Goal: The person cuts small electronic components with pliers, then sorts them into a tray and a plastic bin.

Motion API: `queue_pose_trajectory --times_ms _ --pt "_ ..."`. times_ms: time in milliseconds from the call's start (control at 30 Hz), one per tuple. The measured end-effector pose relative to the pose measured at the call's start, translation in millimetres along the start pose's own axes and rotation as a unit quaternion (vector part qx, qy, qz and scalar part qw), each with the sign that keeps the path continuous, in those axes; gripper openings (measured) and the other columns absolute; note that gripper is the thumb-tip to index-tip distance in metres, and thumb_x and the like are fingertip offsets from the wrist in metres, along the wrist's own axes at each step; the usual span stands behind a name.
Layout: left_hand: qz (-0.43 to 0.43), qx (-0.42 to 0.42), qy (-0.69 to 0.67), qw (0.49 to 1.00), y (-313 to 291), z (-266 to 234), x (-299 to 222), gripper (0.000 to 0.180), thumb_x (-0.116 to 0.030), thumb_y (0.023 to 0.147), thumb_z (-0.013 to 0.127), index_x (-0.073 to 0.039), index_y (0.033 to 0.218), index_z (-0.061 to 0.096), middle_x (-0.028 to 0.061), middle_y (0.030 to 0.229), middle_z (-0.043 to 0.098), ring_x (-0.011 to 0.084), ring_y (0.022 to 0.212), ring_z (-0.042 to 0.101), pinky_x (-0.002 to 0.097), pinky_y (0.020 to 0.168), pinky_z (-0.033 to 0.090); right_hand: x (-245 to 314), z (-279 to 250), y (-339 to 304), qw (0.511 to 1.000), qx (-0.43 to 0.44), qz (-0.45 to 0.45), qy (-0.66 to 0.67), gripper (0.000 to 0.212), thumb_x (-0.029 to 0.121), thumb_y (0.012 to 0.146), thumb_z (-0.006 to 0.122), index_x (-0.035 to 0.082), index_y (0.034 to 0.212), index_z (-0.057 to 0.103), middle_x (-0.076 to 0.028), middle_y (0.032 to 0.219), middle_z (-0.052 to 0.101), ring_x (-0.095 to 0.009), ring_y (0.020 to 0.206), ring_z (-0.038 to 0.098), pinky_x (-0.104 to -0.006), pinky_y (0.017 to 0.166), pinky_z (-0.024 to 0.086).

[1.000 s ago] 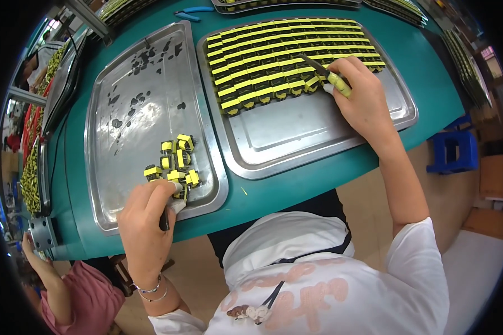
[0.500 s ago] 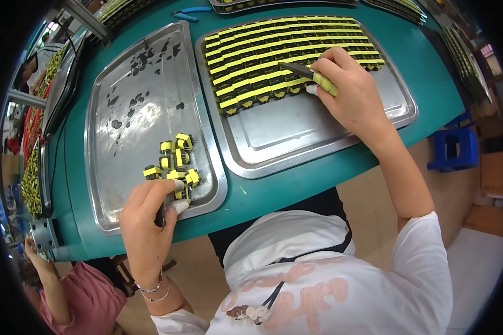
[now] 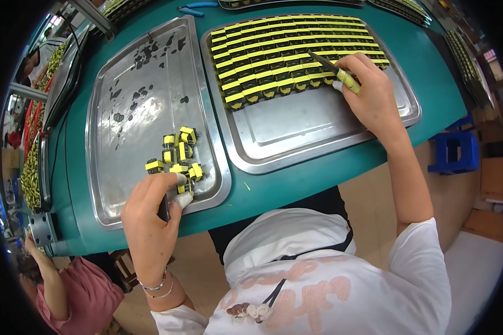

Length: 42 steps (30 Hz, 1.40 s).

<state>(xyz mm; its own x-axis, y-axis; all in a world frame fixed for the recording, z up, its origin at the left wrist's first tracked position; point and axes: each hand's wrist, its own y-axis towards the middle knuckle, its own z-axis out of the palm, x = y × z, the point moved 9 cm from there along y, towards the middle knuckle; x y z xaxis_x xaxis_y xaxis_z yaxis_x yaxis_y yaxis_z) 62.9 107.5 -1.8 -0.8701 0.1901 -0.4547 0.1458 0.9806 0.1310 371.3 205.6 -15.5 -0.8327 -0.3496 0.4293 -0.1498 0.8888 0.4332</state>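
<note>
My left hand [image 3: 153,209] is at the near edge of the left metal tray [image 3: 103,167]. Its white-covered thumb and fingertip close around a small yellow-and-black transformer [image 3: 184,188]. Something dark shows between thumb and palm, mostly hidden. Several more loose transformers [image 3: 185,151] lie just beyond the fingers. My right hand [image 3: 371,92] grips a pointed tool [image 3: 347,80] with a dark blade-like tip and a yellow-wrapped handle. Its tip hovers over or touches the tight rows of transformers [image 3: 285,58] in the right metal tray [image 3: 296,156]; which, I cannot tell.
Dark flakes or spots [image 3: 145,56] are scattered over the left tray. Blue-handled pliers [image 3: 193,10] lie beyond the trays on the green table [image 3: 262,192]. More filled trays [image 3: 469,67] stand at the far right. A blue stool [image 3: 455,151] is beside the table; a person in pink [image 3: 89,287] sits at lower left.
My right hand has moved right with the tool, whose tip is now farther along the rows. My left hand stays by the loose transformers. The whole view has shifted slightly.
</note>
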Motion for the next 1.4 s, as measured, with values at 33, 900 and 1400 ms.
queue_pose_trajectory --times_ms 33,900,1400 --pt "0.0 0.0 0.0 1.0 -1 0 -1 0.034 0.012 0.062 0.062 -0.001 0.094 0.06 0.0132 0.089 0.063 0.0326 0.08 0.059 0.0392 0.068 0.046 0 2 -1 1.0 0.0 0.0 0.0 0.024 -0.006 0.073 0.061 -0.001 0.096 0.056 -0.01 0.09 0.057 -0.029 0.08 0.058 -0.0345 0.07 0.046" --pt "-0.126 -0.12 -0.603 0.779 -6 12 3 0.043 -0.009 0.084 0.066 0.002 0.122 0.05 0.016 0.108 0.059 0.0162 0.09 0.059 0.0242 0.061 0.052 135 8 -43 0.947 0.13 -0.129 0.262 0.033 0.012 0.073 0.069 0.003 0.103 0.061 -0.009 0.085 0.056 -0.024 0.078 0.055 -0.0307 0.07 0.045" --pt "-0.132 -0.036 -0.7 0.701 -14 34 -23 0.041 -0.015 0.088 0.063 0.005 0.121 0.049 0.0169 0.108 0.061 0.0179 0.086 0.063 0.0308 0.071 0.056 149 7 -45 0.957 0.116 -0.15 0.222 0.034 0.005 0.062 0.072 0.004 0.095 0.064 -0.008 0.085 0.056 -0.026 0.074 0.055 -0.0345 0.064 0.045"
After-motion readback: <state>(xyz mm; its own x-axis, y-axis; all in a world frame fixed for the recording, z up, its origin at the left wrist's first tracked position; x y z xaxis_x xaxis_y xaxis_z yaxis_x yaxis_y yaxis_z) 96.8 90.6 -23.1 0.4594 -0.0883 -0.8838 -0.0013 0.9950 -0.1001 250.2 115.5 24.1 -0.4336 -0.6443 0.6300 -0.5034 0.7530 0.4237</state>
